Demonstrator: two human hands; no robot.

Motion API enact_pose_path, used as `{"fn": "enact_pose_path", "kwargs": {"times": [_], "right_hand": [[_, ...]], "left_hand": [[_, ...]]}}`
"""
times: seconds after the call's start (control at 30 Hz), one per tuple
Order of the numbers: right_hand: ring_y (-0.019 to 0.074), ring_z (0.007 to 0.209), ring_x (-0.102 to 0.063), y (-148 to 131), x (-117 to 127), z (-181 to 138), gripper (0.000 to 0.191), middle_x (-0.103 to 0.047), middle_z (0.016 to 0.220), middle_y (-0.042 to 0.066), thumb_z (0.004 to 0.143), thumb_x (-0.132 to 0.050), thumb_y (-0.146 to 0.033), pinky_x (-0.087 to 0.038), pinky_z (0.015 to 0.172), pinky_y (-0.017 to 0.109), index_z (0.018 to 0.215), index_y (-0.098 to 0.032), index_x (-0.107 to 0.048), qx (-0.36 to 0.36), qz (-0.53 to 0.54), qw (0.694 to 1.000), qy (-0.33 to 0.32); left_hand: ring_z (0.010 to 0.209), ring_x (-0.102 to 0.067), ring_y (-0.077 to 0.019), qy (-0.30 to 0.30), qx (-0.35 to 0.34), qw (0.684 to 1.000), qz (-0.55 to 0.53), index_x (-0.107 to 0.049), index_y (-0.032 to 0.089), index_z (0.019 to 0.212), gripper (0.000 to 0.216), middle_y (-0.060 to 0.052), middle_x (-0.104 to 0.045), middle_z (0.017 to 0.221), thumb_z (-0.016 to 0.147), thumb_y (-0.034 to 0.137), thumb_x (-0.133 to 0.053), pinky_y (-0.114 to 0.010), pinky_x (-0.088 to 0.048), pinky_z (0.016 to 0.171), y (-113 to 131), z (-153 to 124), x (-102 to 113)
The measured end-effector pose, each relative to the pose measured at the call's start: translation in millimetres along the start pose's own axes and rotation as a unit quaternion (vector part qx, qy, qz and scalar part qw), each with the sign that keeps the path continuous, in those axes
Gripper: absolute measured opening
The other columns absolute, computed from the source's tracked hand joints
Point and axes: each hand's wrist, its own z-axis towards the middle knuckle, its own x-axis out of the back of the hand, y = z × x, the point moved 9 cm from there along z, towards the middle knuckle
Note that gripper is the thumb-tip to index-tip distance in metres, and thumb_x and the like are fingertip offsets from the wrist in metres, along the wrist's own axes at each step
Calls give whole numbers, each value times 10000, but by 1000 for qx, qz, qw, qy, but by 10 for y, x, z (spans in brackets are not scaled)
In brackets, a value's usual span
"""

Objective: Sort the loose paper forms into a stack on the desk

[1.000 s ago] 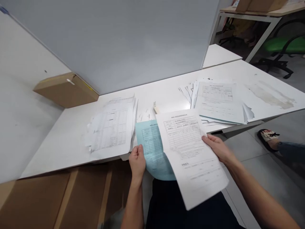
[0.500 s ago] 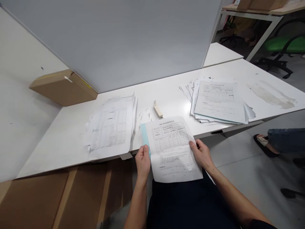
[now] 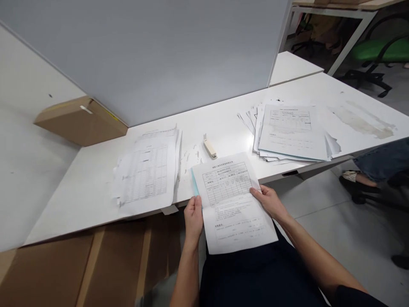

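Printed forms [image 3: 236, 204], white sheets with a table on the top page and a light blue sheet showing at the left edge, are held between my two hands over the desk's front edge. My left hand [image 3: 193, 215] pinches their left edge, thumb on top. At the right edge my right hand [image 3: 270, 200] grips them, its thumb on the page and its fingers underneath. Just beyond the forms lies a cream-coloured stapler [image 3: 210, 148]. To the left rests a stack of printed sheets [image 3: 147, 170]; to the right is another, uneven paper stack [image 3: 287, 132].
A grey partition [image 3: 159, 55] rises behind the white desk [image 3: 79, 200]. One cardboard box [image 3: 81, 121] leans in the left corner; larger cardboard boxes [image 3: 118, 264] stand below the desk. At right are a person's leg [image 3: 383, 162] and a green chair [image 3: 380, 49].
The forms have tilted slightly, their lower edge swinging right and down. My right thumb sits a little further left over the page. The person's leg at right has shifted upward in view.
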Motion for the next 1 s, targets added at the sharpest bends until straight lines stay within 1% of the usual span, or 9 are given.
{"fn": "enact_pose_path", "kwargs": {"times": [0.17, 0.23, 0.33, 0.47, 0.53, 0.63, 0.8, 0.87, 1.0], "right_hand": [[198, 655, -630, -61, 30, -32, 316, -693, 779, 31, 699, -644, -458, -483, 563, 291, 848, -179, -631, -12, -15, 1000, 17], [181, 629, -620, -85, 17, -37, 295, -683, 756, 20, 695, -651, -445, -474, 546, 278, 824, -182, -611, -8, -12, 1000, 18], [164, 600, -601, -113, -11, -31, 287, -662, 717, 8, 689, -662, -434, -462, 525, 265, 785, -184, -558, 6, -9, 1000, 21], [163, 605, -601, -113, -20, -23, 283, -654, 698, -2, 693, -665, -429, -461, 524, 261, 743, -192, -519, 17, -21, 999, 26], [183, 659, -626, -89, -25, -26, 281, -677, 759, 15, 697, -667, -424, -484, 568, 280, 806, -188, -559, 11, -20, 1000, 18], [215, 751, -652, -24, -56, -37, 328, -700, 842, 47, 717, -659, -416, -508, 644, 309, 937, -178, -612, -13, -11, 1000, -14], [219, 756, -664, 34, -45, -33, 326, -711, 847, 60, 734, -646, -425, -518, 652, 304, 925, -161, -632, -30, -1, 999, -31], [223, 760, -666, 26, -20, -30, 342, -713, 861, 62, 734, -639, -436, -519, 644, 302, 936, -159, -633, -28, -18, 999, -26], [233, 794, -663, -66, 45, -38, 332, -713, 893, 58, 736, -623, -449, -511, 634, 284, 904, -164, -651, 4, -105, 994, -4]], "left_hand": [[960, -609, -203, -50, 87, 984, -149, -578, 175, 1103, 468, -105, -656, 1035, 801, 525, -504, -316, -472, 826, -3, -65, -111], [1023, -594, -216, -90, 104, 977, -162, -541, 184, 1179, 494, -116, -634, 1110, 800, 501, -525, -337, -467, 865, 43, -105, -187], [1065, -577, -233, -132, 90, 977, -145, -499, 190, 1229, 516, -127, -602, 1178, 770, 396, -610, -375, -456, 904, 89, -137, -258], [1099, -559, -248, -112, 50, 984, -129, -500, 171, 1217, 513, -129, -609, 1169, 747, 317, -647, -420, -431, 947, 9, -116, -253], [1102, -557, -250, -90, 39, 987, -128, -517, 157, 1191, 490, -127, -622, 1148, 744, 310, -649, -429, -426, 954, -51, -106, -243], [1078, -573, -249, -79, 40, 987, -131, -529, 145, 1168, 471, -127, -631, 1132, 743, 309, -650, -431, -433, 949, -93, -117, -267], [1057, -588, -251, -101, 67, 984, -128, -516, 143, 1167, 505, -131, -624, 1148, 721, 318, -674, -412, -459, 920, -90, -147, -327], [1048, -594, -245, -117, 74, 984, -113, -524, 149, 1152, 506, -125, -627, 1147, 703, 309, -692, -391, -466, 912, -103, -152, -344], [1026, -607, -235, -108, 66, 985, -119, -564, 155, 1095, 478, -108, -648, 1114, 669, 304, -721, -369, -464, 914, -106, -150, -325]]}}
